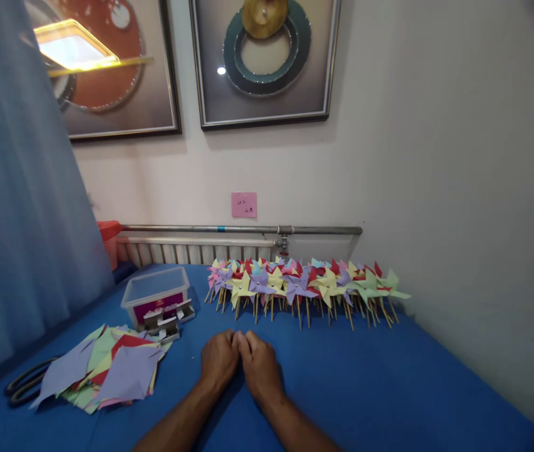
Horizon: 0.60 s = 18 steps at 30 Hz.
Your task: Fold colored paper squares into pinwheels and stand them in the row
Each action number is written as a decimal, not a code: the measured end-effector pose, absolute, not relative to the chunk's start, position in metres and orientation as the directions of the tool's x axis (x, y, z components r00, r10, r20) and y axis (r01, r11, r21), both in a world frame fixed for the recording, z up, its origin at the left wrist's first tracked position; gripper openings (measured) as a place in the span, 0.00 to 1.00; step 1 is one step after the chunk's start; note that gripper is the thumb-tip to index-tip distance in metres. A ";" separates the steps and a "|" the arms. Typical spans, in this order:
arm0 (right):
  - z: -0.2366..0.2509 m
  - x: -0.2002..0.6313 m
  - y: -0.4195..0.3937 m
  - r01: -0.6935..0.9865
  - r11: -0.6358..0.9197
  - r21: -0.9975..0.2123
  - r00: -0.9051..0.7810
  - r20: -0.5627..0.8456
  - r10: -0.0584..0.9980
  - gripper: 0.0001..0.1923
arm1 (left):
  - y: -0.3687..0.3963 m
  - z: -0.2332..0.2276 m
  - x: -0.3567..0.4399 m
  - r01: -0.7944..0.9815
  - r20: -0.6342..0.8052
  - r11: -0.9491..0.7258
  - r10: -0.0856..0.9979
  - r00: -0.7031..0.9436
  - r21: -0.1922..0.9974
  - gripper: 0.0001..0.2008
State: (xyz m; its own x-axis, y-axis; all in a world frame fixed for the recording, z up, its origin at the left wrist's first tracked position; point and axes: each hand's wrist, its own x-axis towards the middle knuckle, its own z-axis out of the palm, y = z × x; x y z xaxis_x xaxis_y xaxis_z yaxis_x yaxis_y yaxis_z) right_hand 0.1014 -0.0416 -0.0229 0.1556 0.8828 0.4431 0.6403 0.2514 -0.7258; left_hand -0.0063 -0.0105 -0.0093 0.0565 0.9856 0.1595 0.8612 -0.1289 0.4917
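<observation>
My left hand (220, 359) and my right hand (258, 364) rest side by side on the blue cover (361, 389), both curled closed, thumbs touching. Nothing shows in either hand; the undersides of the fingers are hidden. Just beyond them stands a long cluster of paper pinwheels (299, 284) on thin wooden sticks, in purple, yellow, red, green and pink. Left of my hands lies a loose pile of coloured paper sheets (128, 373) with cuts at the corners. Black-handled scissors (29, 383) are partly hidden under that pile.
Behind the paper is a clear plastic tub (156, 285) with a purple label. Small opened boxes (166, 323) lie against it. A blue curtain (22, 188) hangs at the left. A pipe (201, 229) and radiator (168, 251) run along the wall, with a pink note (244, 204) above.
</observation>
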 end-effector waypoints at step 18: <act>-0.030 0.107 -0.044 0.599 0.312 -0.738 0.077 0.441 0.894 0.29 | -0.049 -0.005 -0.062 0.941 0.232 -0.125 0.971 0.052 0.313 0.17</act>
State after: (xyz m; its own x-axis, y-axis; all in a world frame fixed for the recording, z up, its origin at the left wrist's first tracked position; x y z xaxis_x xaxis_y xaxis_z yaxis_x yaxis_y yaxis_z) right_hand 0.1074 -0.0438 -0.0297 0.0771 0.8942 0.4411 0.5985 0.3123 -0.7377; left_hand -0.0619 -0.0488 -0.0047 0.0520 0.9712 0.2324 0.9414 -0.1253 0.3132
